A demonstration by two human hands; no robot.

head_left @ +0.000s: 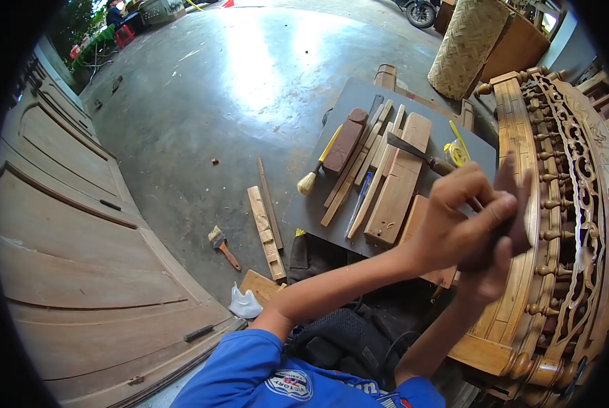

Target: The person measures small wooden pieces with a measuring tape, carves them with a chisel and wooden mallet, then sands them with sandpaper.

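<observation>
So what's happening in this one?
A person in a blue shirt presses both hands against a carved wooden furniture piece with turned spindles. The left hand lies on top and the right hand under it, together gripping a small dark piece, possibly sandpaper, on the smooth curved rail. On a grey board on the concrete floor lie wooden strips, a chisel and a brush.

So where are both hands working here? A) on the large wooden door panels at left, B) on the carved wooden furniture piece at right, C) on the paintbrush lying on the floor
B: the left hand and right hand press together against the carved wooden furniture piece, far from brush and door panels.
</observation>
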